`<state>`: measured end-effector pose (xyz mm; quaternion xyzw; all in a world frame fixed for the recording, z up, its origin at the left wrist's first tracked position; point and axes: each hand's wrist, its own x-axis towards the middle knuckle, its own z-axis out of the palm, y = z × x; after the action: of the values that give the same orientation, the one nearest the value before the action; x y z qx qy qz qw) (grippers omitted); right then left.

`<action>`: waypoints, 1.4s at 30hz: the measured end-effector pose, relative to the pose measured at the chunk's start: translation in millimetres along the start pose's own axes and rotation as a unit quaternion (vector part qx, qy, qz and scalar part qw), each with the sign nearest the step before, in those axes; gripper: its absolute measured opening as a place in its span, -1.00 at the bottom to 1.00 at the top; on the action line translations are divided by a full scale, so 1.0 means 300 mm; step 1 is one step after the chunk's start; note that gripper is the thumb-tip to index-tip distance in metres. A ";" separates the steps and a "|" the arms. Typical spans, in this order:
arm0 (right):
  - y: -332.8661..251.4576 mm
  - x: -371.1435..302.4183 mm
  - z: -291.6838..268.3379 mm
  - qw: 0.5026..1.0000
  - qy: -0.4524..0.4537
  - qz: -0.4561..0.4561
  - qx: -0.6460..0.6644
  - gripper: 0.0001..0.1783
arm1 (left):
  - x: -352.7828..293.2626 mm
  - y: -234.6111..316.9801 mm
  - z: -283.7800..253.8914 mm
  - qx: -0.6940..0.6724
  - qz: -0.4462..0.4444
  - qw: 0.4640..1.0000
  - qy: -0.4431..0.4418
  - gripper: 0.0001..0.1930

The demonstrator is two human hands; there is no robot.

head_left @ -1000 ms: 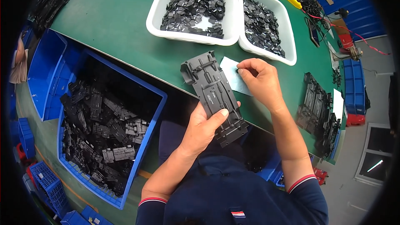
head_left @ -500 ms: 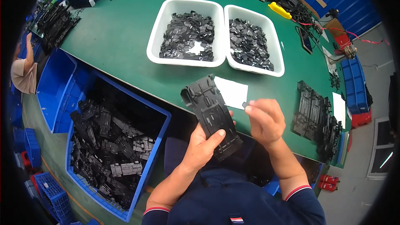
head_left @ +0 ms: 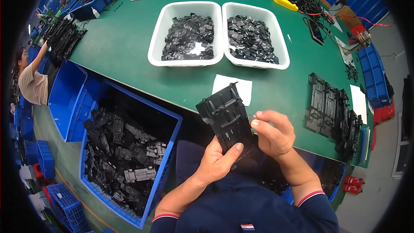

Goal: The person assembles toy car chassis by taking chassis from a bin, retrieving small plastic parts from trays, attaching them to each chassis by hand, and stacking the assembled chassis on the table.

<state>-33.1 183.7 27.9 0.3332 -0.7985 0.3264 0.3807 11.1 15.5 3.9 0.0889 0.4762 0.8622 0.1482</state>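
My left hand point(head_left: 221, 162) grips a long black molded plastic part point(head_left: 226, 118) from below, its thumb laid across the front face. The part tilts, with its upper end over the table edge. Close to its right side, my right hand point(head_left: 276, 136) pinches a small dark plastic piece point(head_left: 252, 119) between thumb and fingertips. Behind them a white paper sheet point(head_left: 246, 91) lies on the green table. Two white tubs stand farther back, the left tub point(head_left: 185, 63) and the right tub point(head_left: 258, 64), both holding heaps of small black pieces point(head_left: 189, 34).
Below the table edge at left, a large blue bin point(head_left: 161, 164) holds many black molded parts. More such parts point(head_left: 330, 108) stand in a row at the right. A yellow-handled tool point(head_left: 284, 3) and a phone-like device point(head_left: 315, 30) lie behind. A co-worker point(head_left: 32, 80) is at far left.
My right hand has brought the small piece closer to the black part's side. The part has shifted slightly right and down. The whole view has turned a little.
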 end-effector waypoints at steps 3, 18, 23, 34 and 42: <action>-0.015 0.004 -0.009 1.000 0.006 0.025 0.003 -0.57 | -0.011 -0.017 -0.007 0.010 -0.009 1.000 -0.016 -0.58; -0.031 0.010 -0.003 0.997 0.017 0.068 0.016 -0.56 | -0.011 -0.024 -0.007 0.194 0.068 0.979 0.006 -0.75; -0.033 0.012 0.006 0.997 0.019 0.074 0.018 -0.55 | -0.010 -0.022 -0.010 0.192 0.067 0.979 0.009 -0.78; -0.028 0.013 0.008 0.996 0.016 0.081 0.017 -0.52 | -0.002 -0.024 -0.011 0.218 0.082 0.972 0.006 -0.83; -0.025 0.012 0.002 0.996 0.010 0.085 0.015 -0.53 | 0.001 -0.033 -0.011 0.238 0.097 0.966 0.016 -0.95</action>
<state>-29.4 178.1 32.5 0.2665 -0.8150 0.3724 0.3550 11.6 17.9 -6.0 0.1538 0.6590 0.7356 0.0311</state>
